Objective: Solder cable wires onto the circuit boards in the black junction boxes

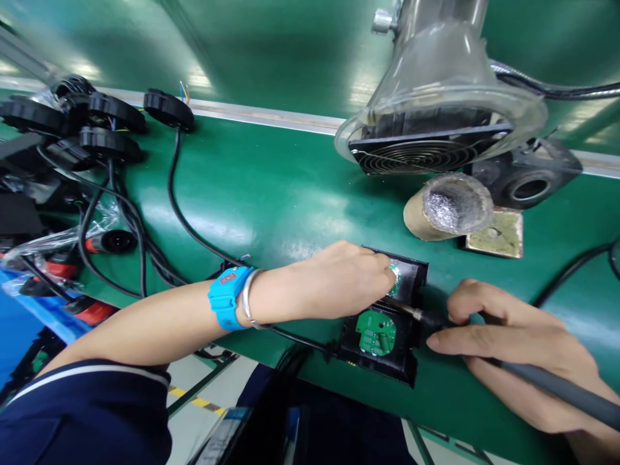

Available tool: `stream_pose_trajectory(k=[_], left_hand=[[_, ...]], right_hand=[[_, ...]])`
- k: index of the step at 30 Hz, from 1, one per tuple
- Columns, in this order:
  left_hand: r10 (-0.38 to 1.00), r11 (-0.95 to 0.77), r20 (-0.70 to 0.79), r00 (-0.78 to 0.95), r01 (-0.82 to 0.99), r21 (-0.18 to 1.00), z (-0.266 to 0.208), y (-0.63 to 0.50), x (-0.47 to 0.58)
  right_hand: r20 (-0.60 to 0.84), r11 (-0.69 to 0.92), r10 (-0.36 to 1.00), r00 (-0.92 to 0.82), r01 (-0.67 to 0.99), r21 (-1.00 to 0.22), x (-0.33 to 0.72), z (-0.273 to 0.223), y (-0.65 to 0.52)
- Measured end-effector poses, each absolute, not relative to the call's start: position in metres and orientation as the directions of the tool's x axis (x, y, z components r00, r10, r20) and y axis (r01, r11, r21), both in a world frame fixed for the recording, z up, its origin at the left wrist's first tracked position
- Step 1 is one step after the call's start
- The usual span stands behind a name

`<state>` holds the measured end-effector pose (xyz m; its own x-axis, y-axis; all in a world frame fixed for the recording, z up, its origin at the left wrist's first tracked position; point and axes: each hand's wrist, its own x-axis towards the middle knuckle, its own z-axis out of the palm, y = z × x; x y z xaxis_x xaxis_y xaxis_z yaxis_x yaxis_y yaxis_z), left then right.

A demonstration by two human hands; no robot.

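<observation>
Right hand (527,352) is clamped around the iron (562,391), thumb and fingers pinching its dark grip; the tip points left, between two black case halves on the worktop (281,194). Left hand (346,281) lies back up over the upper half (414,271), fingers curled together; whether they grip anything cannot be told. Its forearm crosses from the lower left, level, with a blue watch (230,297) at the wrist. Inside the upper half, a green board (396,279) shows only partly past the fingers; the lower half (402,371) holds another board (376,332), in full view. Beyond them stands a pot (414,213) with silvery scrap (443,212) in it, just beside a sponge (498,234). At far left, red-and-black connectors (97,311) lie by the blue bin (55,320).
</observation>
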<state>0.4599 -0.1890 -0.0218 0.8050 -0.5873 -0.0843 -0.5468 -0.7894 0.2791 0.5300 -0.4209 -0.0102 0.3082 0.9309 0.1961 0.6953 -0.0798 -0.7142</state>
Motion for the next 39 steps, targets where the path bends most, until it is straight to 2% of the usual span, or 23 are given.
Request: stream_pose_trajectory(k=[5, 22, 34, 39], left_hand=[[-0.554, -0.813, -0.137, 0.821, -0.499, 0.3, -0.018, -0.191, 0.462], [-0.551, -0.813, -0.153, 0.82, -0.487, 0.318, -0.017, -0.191, 0.462], [-0.535, -0.824, -0.166, 0.829, -0.468, 0.319, -0.016, -0.192, 0.462], [-0.536, -0.821, -0.155, 0.83, -0.47, 0.324, -0.017, -0.191, 0.462]], right_hand=[[0.188, -0.061, 0.94, 0.284, 0.684, -0.726, 0.533, -0.013, -0.424], [0.167, -0.032, 0.965, 0.204, 0.719, -0.694, 0.539, -0.014, -0.427], [0.185, -0.044, 0.955, 0.231, 0.73, -0.682, 0.538, -0.015, -0.425], [0.198, -0.091, 0.928, 0.317, 0.707, -0.701, 0.527, -0.01, -0.439]])
